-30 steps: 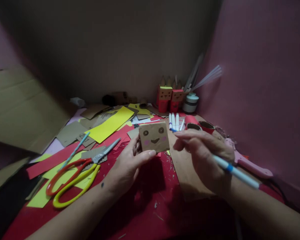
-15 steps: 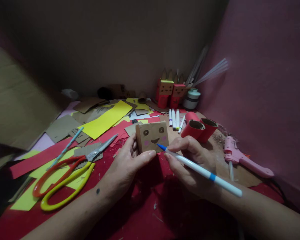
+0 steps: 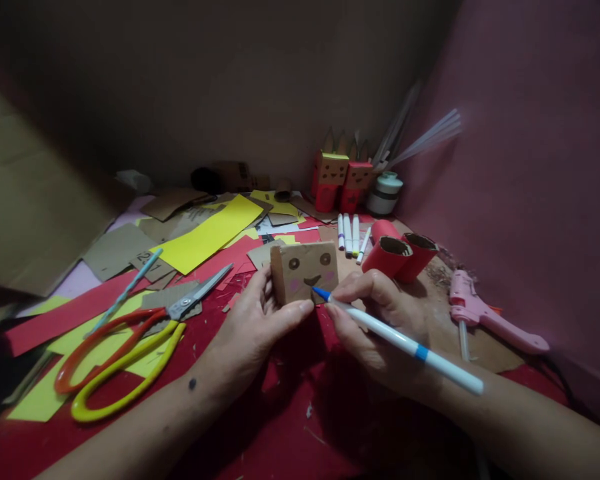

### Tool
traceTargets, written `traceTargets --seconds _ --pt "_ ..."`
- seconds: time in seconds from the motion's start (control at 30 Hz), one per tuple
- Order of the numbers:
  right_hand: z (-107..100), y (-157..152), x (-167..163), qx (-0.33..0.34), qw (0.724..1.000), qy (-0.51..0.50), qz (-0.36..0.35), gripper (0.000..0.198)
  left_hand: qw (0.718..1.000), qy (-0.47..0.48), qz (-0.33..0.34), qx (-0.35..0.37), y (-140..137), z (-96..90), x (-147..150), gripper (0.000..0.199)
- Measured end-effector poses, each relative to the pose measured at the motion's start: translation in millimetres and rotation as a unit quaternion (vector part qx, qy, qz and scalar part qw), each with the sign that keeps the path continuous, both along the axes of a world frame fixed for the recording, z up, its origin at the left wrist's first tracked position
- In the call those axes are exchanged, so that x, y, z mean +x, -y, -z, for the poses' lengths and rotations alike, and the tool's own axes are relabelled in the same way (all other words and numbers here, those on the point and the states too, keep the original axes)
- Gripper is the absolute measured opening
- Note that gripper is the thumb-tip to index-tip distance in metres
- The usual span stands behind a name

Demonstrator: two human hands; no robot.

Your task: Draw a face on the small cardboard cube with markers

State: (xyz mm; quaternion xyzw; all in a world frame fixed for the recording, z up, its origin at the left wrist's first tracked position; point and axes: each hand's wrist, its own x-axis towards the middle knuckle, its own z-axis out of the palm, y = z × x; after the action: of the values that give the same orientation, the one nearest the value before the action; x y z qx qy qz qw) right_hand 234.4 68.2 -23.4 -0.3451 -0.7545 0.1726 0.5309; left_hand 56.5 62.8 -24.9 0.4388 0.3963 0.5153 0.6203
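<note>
A small cardboard box (image 3: 305,257) with a drawn face, two round eyes, a dark mouth and pink cheeks, is held upright at the centre. My left hand (image 3: 267,317) is closed around its left side, thumb along the bottom edge. Between the thumb and fingers of my right hand (image 3: 380,317) is a white marker (image 3: 397,340) with a blue band. Its blue tip end points at the face just below the mouth; whether it touches the cardboard I cannot tell.
Scissors (image 3: 173,313) and a twisted blue stick (image 3: 125,293) lie left among paper scraps. Behind stand two decorated boxes (image 3: 333,173) and a jar (image 3: 385,193). Several markers (image 3: 348,233), red tubes (image 3: 393,253) and a pink glue gun (image 3: 485,313) are on the right.
The view has shifted slightly, so the surroundings sit a little differently in the picture. Both hands keep their hold, and the marker's tip end stays near the drawn mouth.
</note>
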Motion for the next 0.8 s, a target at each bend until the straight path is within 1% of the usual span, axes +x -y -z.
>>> traceTargets --seconds 0.13,0.23,0.33,0.63,0.8 --pt "-1.2 0.8 -0.8 -0.002 1.000 0.005 0.008 0.011 1.000 -0.001 0.009 0.000 0.5 2.0 -1.2 0.057" --pt "-2.4 1.4 -0.9 -0.017 1.000 0.007 0.007 0.010 1.000 0.002 0.000 -0.007 0.8 1.9 -0.6 0.061" --pt "-2.5 1.9 -0.6 -0.011 1.000 0.014 0.010 0.010 1.000 0.000 -0.004 -0.009 0.8 1.7 0.3 0.064" --pt "0.7 0.7 1.0 -0.025 0.999 0.022 -0.001 0.011 1.000 0.008 -0.011 -0.005 0.0 2.2 0.9 0.063" --pt "3.3 3.1 1.4 -0.038 0.999 0.008 -0.010 0.012 1.000 0.019 -0.010 -0.009 -0.2 1.9 2.1 0.063"
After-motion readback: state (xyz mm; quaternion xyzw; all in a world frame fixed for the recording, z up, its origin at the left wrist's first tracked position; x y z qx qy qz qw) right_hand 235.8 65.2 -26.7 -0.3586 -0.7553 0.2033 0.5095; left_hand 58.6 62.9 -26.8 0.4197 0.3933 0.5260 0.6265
